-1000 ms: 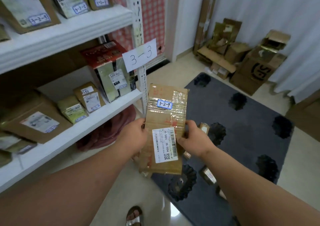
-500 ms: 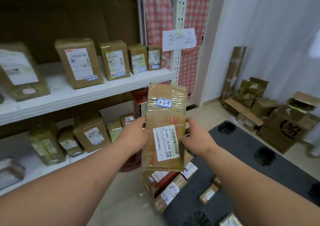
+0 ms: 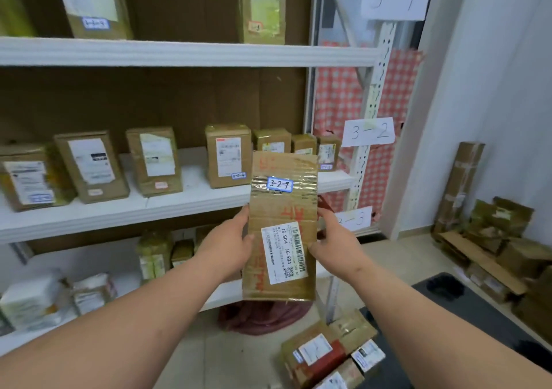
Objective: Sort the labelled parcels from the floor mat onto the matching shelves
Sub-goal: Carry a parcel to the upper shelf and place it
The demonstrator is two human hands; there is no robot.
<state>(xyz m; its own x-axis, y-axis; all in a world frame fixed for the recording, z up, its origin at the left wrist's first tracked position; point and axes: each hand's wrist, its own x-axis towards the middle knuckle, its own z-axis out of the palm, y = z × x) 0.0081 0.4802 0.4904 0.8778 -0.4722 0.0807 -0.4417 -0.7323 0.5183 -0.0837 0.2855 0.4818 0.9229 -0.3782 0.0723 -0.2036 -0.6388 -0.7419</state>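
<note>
- parcel (image 3: pixel 282 227) marked 3-2-9 is held upright in front of the middle shelf (image 3: pixel 179 206).
- left hand (image 3: pixel 227 245) is curled round its left edge.
- right hand (image 3: pixel 334 239) is curled round its right edge.
- sign (image 3: pixel 369 131) reading 3-2 is fixed to the shelf post.

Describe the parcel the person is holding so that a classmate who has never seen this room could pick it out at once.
Start at the white shelving unit and find the paper sign reading 3-2 on its right post. In front of that middle shelf, the left hand and right hand hold a flat brown cardboard parcel upright. Unlike the shelved boxes, it bears a blue-edged sticker marked 3-2-9 on clear tape, red writing and a barcode label.
</note>
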